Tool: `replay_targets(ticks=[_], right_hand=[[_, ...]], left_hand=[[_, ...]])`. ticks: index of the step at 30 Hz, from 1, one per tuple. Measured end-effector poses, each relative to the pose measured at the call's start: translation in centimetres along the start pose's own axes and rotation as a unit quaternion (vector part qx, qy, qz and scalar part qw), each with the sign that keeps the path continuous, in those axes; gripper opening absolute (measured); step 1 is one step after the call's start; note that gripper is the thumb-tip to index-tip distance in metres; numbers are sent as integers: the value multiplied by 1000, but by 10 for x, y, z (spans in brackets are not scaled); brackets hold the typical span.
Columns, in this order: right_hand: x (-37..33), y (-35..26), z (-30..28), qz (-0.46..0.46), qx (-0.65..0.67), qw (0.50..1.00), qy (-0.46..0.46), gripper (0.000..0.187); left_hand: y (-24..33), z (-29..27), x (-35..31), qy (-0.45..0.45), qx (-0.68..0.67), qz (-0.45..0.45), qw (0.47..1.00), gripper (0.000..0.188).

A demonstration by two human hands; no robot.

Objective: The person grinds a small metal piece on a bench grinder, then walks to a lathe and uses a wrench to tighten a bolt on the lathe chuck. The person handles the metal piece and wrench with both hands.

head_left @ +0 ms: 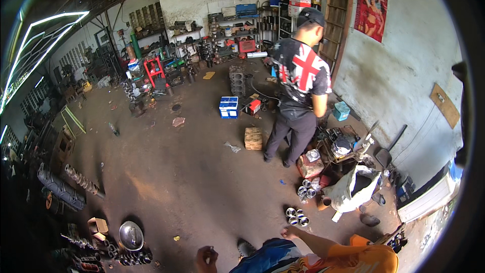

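Observation:
At the lower edge my left hand (pixel 206 259) hangs over the floor with its fingers loosely curled and a gap between thumb and fingers. Nothing shows in it. My right hand (pixel 290 232) is in front of my body, its fingers drawn together; what they hold, if anything, is too small to make out. Just beyond it a cluster of several shiny round metal pistons (pixel 297 217) stands on the floor. More pistons (pixel 306 191) lie farther off, beside a worn box (pixel 309 166). My shoe (pixel 246 247) shows between my hands.
A co-worker (pixel 301 81) stands ahead, back toward me, near a cluttered low stand (pixel 341 146). A white sack (pixel 353 188) and a shovel (pixel 385 156) are at right. A cardboard box (pixel 253 138), blue-white box (pixel 229 107), engine block (pixel 237 82), metal bowl (pixel 132 236) and camshafts (pixel 83 179) sit on the floor.

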State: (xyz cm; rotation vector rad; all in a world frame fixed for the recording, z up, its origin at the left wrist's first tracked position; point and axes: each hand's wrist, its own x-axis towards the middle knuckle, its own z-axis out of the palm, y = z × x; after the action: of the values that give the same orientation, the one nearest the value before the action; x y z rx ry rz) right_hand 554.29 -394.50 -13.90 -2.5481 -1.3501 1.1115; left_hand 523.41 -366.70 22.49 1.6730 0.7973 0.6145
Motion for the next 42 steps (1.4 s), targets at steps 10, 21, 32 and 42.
replay_targets(ticks=[10, 21, 32, 42], right_hand=[[51, -26, -76, 360, 492, 786, -102, 10], [572, -206, -333, 153, 449, 866, -160, 14], [909, -660, -566, -276, 356, 892, -45, 24], [865, -589, -481, 225, 306, 906, -188, 17]], left_hand=[[-1, -107, 271, 14, -145, 40, 988, 31], [-28, -222, 480, 142, -217, 38, 965, 28], [-104, -431, 667, 386, -287, 38, 876, 17], [-128, -697, 883, 425, -265, 51, 864, 23]])
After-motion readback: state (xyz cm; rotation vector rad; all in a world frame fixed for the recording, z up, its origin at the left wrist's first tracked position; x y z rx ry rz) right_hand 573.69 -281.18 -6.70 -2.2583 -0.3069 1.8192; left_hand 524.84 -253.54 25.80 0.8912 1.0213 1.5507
